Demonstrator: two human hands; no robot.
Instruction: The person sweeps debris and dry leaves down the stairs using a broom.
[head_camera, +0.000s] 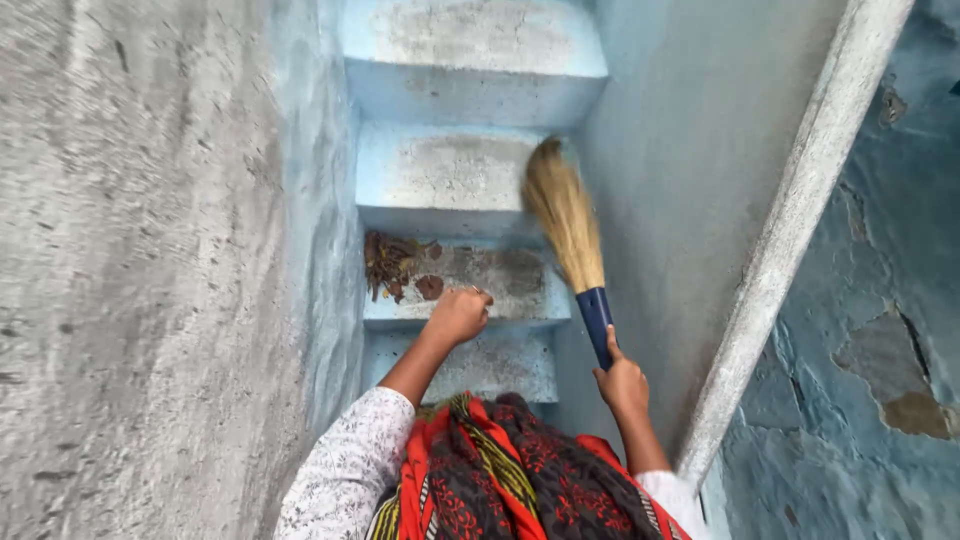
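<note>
My right hand (622, 382) grips the blue handle of a straw broom (566, 222), whose bristles reach up over the second step above me. My left hand (458, 315) is a closed fist, resting on the edge of a blue concrete step (520, 300). A pile of dry brown leaves (395, 265) lies on that step against the left wall, just beyond my left hand. A red, black and yellow patterned cloth (500, 470) hangs in front of my chest.
Narrow blue-painted stairs (470, 60) climb away between a rough grey wall (150, 250) on the left and a blue wall (680, 180) on the right. A white sloping ledge (790, 230) runs along the right, with peeling blue plaster (880, 350) beyond it.
</note>
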